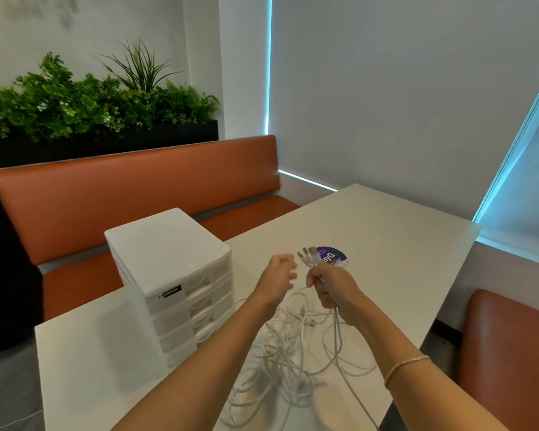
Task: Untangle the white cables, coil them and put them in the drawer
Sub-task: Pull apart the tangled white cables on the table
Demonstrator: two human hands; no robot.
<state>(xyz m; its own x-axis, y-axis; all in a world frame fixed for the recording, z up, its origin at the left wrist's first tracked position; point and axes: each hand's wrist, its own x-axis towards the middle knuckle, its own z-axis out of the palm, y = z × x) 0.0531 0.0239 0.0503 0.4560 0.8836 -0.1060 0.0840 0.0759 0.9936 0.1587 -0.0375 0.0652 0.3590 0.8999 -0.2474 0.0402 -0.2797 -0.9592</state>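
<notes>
Cables lie in a loose white tangle on the counter, just right of the drawer unit, whose drawers all appear shut. My left hand hangs above the heap with fingers loosely curled, holding nothing. My right hand grips a bundle of cable ends, the plugs sticking up past my thumb in front of a purple sticker; strands trail from my fist down into the tangle. Judgement: light, limp cord, smooth-jacketed and liable to slide and snag on its own loops. Best held just behind the plugs, then run through the fingers one strand at a time, without yanking the connectors.
</notes>
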